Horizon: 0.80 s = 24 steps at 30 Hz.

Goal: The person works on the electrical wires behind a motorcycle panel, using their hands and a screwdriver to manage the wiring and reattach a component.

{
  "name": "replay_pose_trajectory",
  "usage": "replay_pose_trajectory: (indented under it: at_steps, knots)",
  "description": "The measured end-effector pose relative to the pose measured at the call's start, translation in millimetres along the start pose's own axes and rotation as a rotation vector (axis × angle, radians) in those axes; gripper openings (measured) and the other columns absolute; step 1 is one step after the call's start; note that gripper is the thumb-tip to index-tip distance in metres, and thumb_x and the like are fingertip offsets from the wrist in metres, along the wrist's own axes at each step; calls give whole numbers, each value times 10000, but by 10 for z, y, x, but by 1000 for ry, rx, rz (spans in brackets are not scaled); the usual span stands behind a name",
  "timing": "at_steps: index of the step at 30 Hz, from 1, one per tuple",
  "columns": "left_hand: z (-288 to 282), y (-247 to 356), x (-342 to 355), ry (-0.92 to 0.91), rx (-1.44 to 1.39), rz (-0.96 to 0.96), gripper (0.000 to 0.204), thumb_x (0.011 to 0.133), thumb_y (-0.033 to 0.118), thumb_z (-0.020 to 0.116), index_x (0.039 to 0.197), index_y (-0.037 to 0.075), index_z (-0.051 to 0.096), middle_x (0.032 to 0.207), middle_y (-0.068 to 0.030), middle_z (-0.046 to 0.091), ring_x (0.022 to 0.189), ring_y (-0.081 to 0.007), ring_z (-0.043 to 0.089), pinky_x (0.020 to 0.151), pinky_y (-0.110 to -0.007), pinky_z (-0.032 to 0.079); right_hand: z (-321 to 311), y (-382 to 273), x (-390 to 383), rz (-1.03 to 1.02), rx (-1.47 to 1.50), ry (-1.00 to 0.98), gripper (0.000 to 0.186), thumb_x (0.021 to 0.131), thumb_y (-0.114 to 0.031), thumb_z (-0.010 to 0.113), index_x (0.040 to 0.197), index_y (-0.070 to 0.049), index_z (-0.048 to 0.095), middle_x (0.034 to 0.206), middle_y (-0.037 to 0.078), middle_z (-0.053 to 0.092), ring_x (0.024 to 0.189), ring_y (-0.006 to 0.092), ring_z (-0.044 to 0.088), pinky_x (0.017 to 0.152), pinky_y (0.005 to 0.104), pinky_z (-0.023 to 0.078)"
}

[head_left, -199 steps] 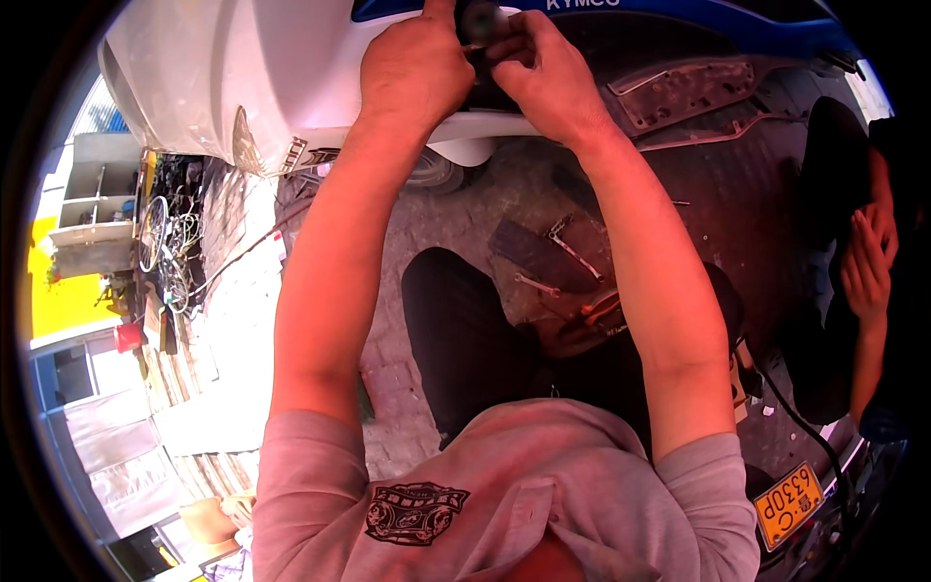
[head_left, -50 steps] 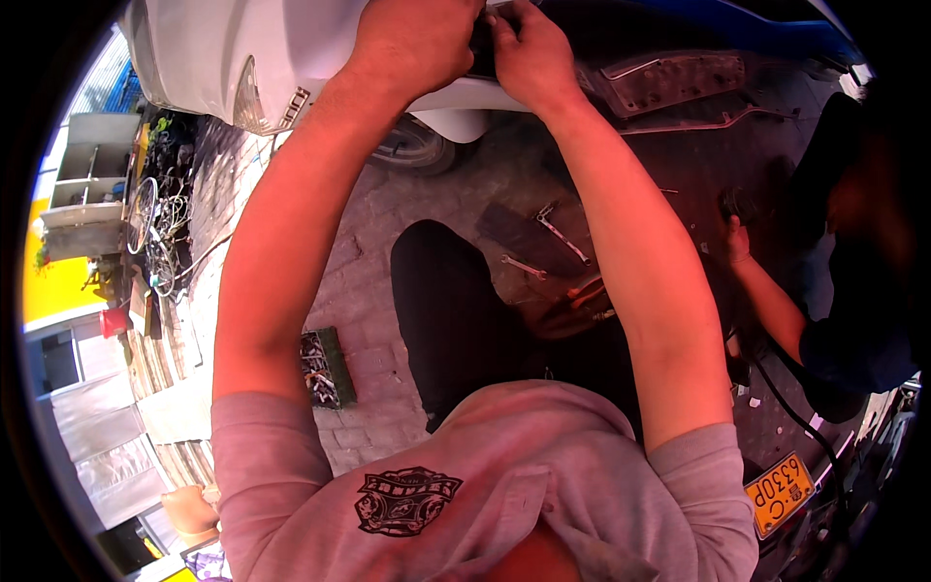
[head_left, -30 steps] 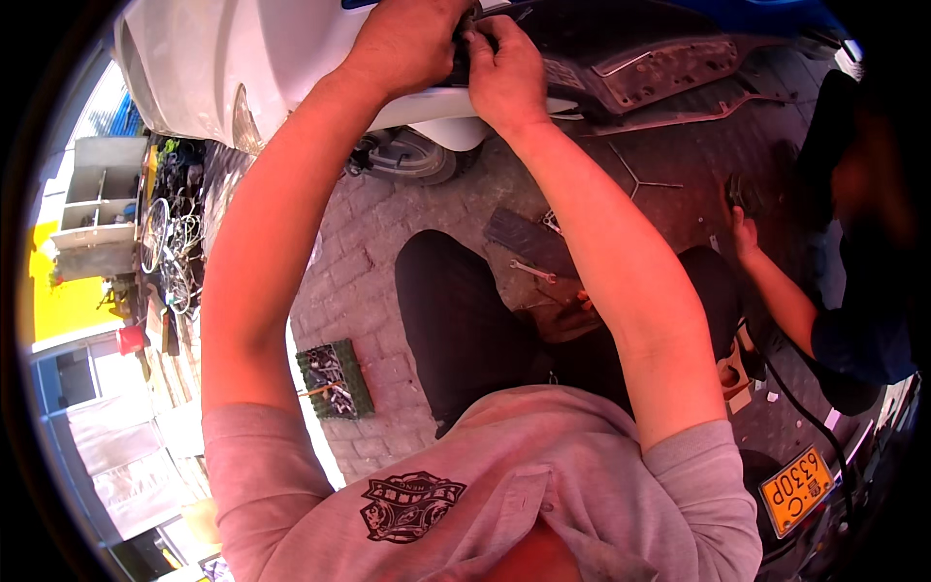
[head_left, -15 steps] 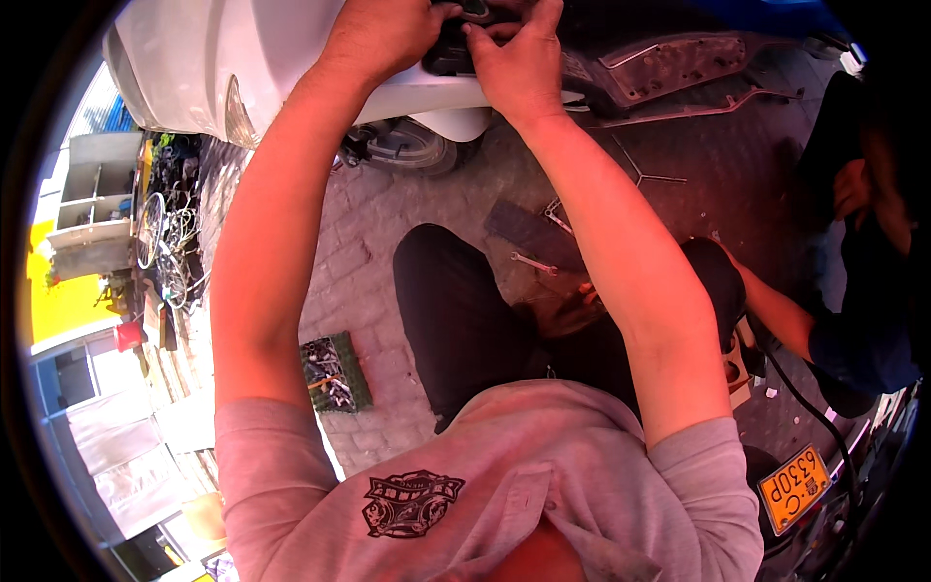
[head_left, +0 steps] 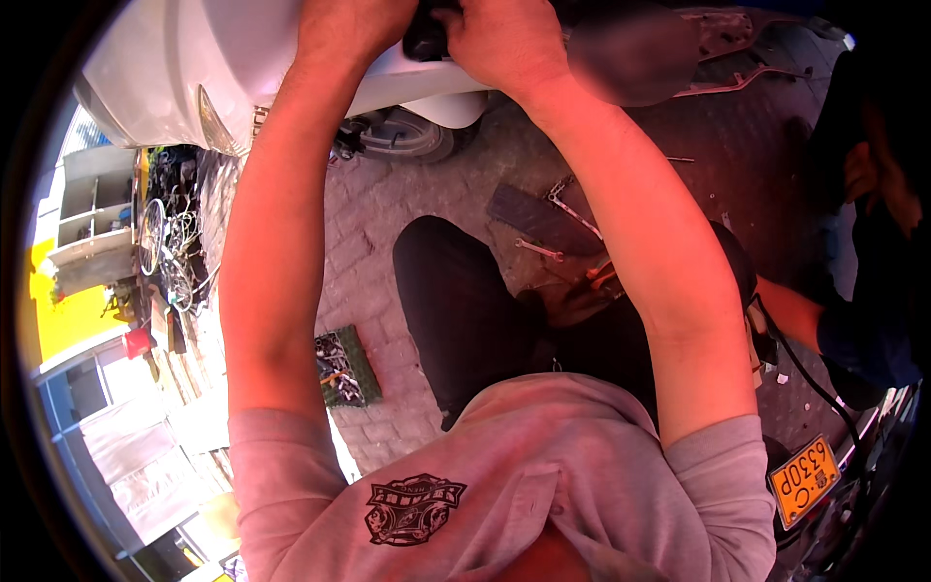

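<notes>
Head view: both forearms are raised from the lower edge toward the top of the frame, where the left hand (head_left: 351, 27) and the right hand (head_left: 504, 44) meet on a small black part (head_left: 425, 39) set against the white scooter body (head_left: 165, 68). The right hand is closed around the black part, with the fingers wrapped over its right side. The left hand lies against the part's left side, but it is cut off by the upper edge of the frame, so its grip cannot be told. The black part sits at the top centre of the frame, just above the lower rim of the white panel. A scooter wheel (head_left: 402, 136) is seen directly below the panel, resting on the brick paving (head_left: 373, 218). Wrenches (head_left: 558, 194) lie on the paving near a dark flat mat (head_left: 538, 218), between the two forearms. A green tray of small metal parts (head_left: 344, 367) is placed on the paving beside the left upper arm. A second person's arm (head_left: 790, 312) enters from the right edge, and an orange licence plate (head_left: 803, 479) is visible at the lower right.
</notes>
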<state>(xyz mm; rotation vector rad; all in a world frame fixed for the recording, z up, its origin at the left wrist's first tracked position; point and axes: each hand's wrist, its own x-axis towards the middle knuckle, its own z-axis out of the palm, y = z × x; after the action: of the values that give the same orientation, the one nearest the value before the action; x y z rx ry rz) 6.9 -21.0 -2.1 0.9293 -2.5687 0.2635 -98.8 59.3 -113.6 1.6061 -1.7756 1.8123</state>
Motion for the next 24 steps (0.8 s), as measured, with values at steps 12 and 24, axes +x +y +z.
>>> replay_pose_trajectory:
  at_steps: [12,24]
  knots:
    - [-215,257,155,-133,9,-72,207,850,257,811,957,81,834,945,-190,790,898,-388,766,824,-490,602,41,-390,14,234,14,-217,320,908,-245,732,1141,-25,747,1156,316,688,1066,503,685,952,546,571]
    - [-94,272,182,-145,286,209,139,821,203,730,872,113,822,865,-180,772,852,-396,760,757,-526,601,299,-288,-225,283,276,2,162,919,-146,722,1059,-65,736,1010,120,765,983,327,747,849,423,572]
